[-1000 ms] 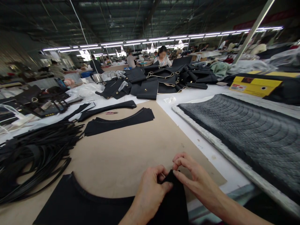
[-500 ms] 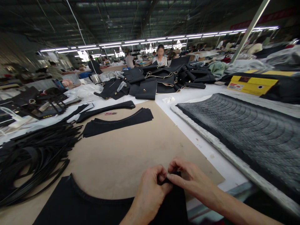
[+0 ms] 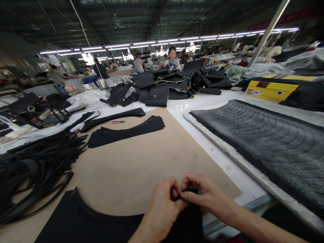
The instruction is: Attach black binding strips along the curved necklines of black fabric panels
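Observation:
A black fabric piece [image 3: 101,227] with a curved upper edge lies at the front of the table. My left hand [image 3: 165,202] pinches its edge near the right end of the curve. Close beside it, my right hand [image 3: 202,190] grips the same edge between thumb and curled fingers, the two hands almost touching. Under the fingertips the edge looks folded, though the fingers partly hide it. Beyond the hands, a stack of curved black pieces [image 3: 126,131] rests on the brown sheet [image 3: 141,165]. Small red-handled thread snips [image 3: 118,122] lie behind that stack.
Black strips [image 3: 37,172] are heaped at left. A dark quilted panel [image 3: 273,141] lies on a pale slab at right, with a yellow box [image 3: 272,90] behind it. Black bags [image 3: 154,96] pile up at the back, where a person [image 3: 172,59] sits.
My hands stay at the same edge, with the right fingers slightly shifted and more of the fabric showing beneath them. The person at the back now has something clear in front of them.

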{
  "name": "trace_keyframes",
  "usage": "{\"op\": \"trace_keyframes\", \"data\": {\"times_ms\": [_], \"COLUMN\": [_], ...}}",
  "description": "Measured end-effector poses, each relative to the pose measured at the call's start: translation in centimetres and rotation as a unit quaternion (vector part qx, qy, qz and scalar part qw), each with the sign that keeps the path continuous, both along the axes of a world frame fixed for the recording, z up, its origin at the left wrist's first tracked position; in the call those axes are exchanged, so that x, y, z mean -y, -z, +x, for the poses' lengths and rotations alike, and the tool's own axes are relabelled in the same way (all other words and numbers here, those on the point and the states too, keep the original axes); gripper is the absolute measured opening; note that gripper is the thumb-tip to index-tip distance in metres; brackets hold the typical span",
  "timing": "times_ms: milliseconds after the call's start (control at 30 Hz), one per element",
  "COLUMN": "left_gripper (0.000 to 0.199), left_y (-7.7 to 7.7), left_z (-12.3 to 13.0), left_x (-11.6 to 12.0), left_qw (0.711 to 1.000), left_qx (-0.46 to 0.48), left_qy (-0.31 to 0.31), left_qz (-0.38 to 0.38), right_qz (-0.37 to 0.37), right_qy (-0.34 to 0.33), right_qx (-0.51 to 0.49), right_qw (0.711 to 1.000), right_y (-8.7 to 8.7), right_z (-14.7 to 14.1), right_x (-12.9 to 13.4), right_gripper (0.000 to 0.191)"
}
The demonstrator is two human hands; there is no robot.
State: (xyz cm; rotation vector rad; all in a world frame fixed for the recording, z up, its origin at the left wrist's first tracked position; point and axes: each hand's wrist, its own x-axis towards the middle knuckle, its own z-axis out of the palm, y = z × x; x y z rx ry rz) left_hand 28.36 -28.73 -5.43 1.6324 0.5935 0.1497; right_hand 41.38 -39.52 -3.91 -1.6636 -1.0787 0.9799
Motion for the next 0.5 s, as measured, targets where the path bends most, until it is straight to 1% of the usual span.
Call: {"op": "trace_keyframes", "data": {"times_ms": [100, 200, 300, 400, 500], "left_gripper": [0.019, 0.013, 0.018, 0.021, 0.024], "left_y": [-0.7, -1.7, -2.4, -2.5, -2.4], "left_z": [-0.2, -0.5, -0.7, -0.7, -0.6], "left_x": [-0.1, -0.3, -0.5, -0.5, -0.4], "left_qw": [1.0, 0.999, 0.999, 0.999, 0.999], "left_qx": [0.0, -0.008, -0.015, -0.021, -0.029], "left_qy": [0.013, 0.035, 0.049, 0.043, 0.035], "left_qz": [0.008, 0.011, 0.011, 0.018, 0.023], "right_qz": [-0.005, -0.002, -0.003, -0.005, -0.017], "right_qy": [0.004, 0.009, 0.004, -0.002, 0.01], "right_qx": [-0.003, 0.002, 0.007, 0.019, 0.039], "right_qw": [1.0, 1.0, 1.0, 1.0, 0.999], "right_y": [0.1, 0.0, -0.3, -0.7, -1.0], "right_z": [0.0, 0.1, 0.2, 0.1, 0.0], "right_x": [0.1, 0.2, 0.2, 0.1, 0.1], "right_gripper": [0.02, 0.02, 0.02, 0.019, 0.021]}}
